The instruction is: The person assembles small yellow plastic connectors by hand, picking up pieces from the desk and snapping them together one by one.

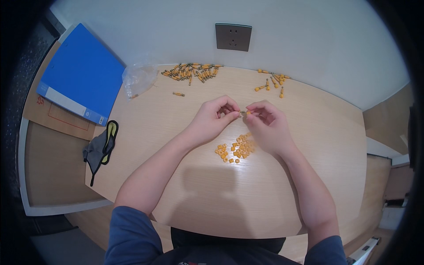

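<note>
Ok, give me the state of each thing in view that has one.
Left hand: fingertips closed on a small dark-ended piece.
Right hand: fingertips closed on a yellow cap.
Loose yellow caps: scattered, unheld.
Far-left pieces: heaped.
Single piece: lying apart.
Far-right pieces: loosely grouped, apparently capped.
Clear bag: crumpled.
Blue binder: closed.
Grey fabric item: lying unheld.
Wall socket: nothing plugged in.

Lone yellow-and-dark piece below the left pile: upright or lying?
Lying on its side: the piece shows its length along the tabletop.
</note>
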